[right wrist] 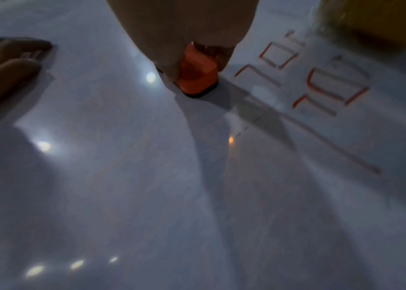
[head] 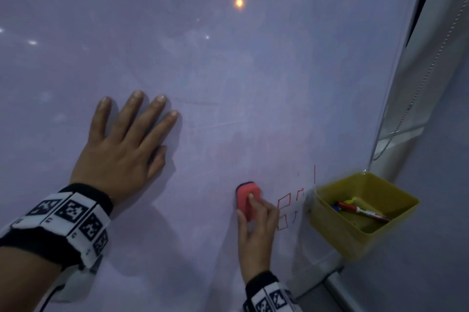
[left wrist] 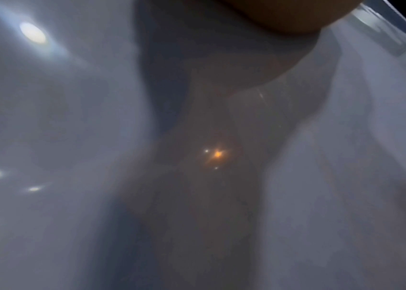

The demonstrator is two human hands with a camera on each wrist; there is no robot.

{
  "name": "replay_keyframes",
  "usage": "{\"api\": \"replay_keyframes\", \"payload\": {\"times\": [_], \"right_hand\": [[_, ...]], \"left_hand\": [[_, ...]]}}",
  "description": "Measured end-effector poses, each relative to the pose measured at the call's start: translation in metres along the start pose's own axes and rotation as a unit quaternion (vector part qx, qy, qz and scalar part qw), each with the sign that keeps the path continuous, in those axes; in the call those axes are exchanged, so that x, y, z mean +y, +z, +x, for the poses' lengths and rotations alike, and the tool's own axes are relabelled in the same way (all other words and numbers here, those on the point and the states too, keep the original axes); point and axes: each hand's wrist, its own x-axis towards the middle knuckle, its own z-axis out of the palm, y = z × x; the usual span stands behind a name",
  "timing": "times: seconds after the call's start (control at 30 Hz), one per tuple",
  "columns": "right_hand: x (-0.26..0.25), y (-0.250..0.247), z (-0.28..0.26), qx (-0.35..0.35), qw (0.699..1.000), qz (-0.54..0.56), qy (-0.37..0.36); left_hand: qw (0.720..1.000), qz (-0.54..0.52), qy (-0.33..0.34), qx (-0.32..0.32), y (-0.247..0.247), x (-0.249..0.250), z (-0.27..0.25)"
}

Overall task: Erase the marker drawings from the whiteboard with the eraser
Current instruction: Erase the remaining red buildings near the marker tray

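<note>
My right hand (head: 256, 225) grips a red eraser (head: 246, 197) with a black felt base and holds it against the whiteboard (head: 228, 70). Red marker drawings (head: 285, 206), small squares and short strokes, lie just right of the eraser. A single red vertical line (head: 314, 174) stands above them. In the right wrist view the eraser (right wrist: 197, 78) shows under my palm, with the red squares (right wrist: 321, 82) to its right. My left hand (head: 127, 141) lies flat on the board to the left, fingers spread and straight. The left wrist view shows only blurred board (left wrist: 73, 137) and reflections.
A yellow bin (head: 355, 212) hangs at the board's right edge and holds several markers (head: 360, 210). A bead chain (head: 426, 78) and a blind hang beyond the board's right frame. Faint smears of wiped ink (head: 198, 103) cross the middle of the board.
</note>
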Motion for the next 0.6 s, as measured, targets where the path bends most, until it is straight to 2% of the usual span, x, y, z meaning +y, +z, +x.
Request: {"api": "replay_keyframes", "payload": {"times": [0.03,0.13,0.17,0.23,0.37,0.4,0.43,0.5,0.57,0.6], "right_hand": [[0.009,-0.004,0.007,0.006,1.000,-0.007,0.020],[0.031,-0.017,0.038,0.084,0.983,-0.003,0.161],[0.034,-0.017,0.044,0.110,0.979,-0.008,0.173],[0.028,-0.013,0.037,0.110,0.980,-0.008,0.163],[0.010,-0.003,-0.012,-0.015,1.000,-0.016,0.003],[0.017,-0.004,-0.015,-0.029,0.999,-0.024,-0.014],[0.028,-0.006,-0.012,-0.023,0.999,-0.031,0.000],[0.056,-0.010,0.004,0.047,0.991,-0.028,0.119],[0.071,-0.014,0.020,0.113,0.962,0.008,0.249],[0.070,-0.014,0.022,0.130,0.953,0.019,0.274]], "left_hand": [[1.000,0.001,0.001,0.001,0.000,0.000,0.000],[1.000,0.001,0.003,-0.004,0.001,0.001,0.000],[1.000,0.001,0.001,-0.007,0.001,0.001,0.000],[1.000,0.003,-0.003,-0.008,0.001,0.001,-0.001],[1.000,-0.003,-0.001,-0.002,0.000,0.000,-0.001],[1.000,-0.003,0.000,0.001,0.000,0.000,-0.001],[1.000,-0.002,0.002,0.004,0.000,0.001,-0.001],[1.000,-0.003,0.006,0.005,0.000,0.001,-0.001],[1.000,-0.014,0.004,0.000,0.002,0.000,-0.002],[1.000,-0.024,0.000,-0.002,0.003,0.000,-0.003]]}}
